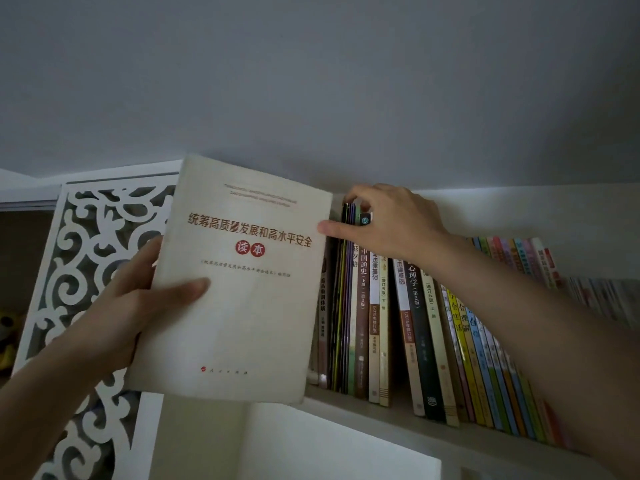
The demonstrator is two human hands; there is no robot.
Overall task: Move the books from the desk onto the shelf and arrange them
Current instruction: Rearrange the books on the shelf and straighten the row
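A cream paperback with red Chinese title (242, 299) is held upright in front of the left end of the white shelf (398, 410). My left hand (138, 299) grips its left edge, thumb on the cover. My right hand (384, 223) reaches over a row of upright books (388, 323) and curls its fingers over the tops of several thin dark spines at the row's left end; its thumb touches the paperback's right edge. The paperback hides the leftmost books.
A white carved fretwork panel (86, 271) closes the shelf on the left. More colourful thin books (502, 368) lean along the shelf to the right under my right forearm. The grey wall rises above, and a white surface (329, 448) lies below.
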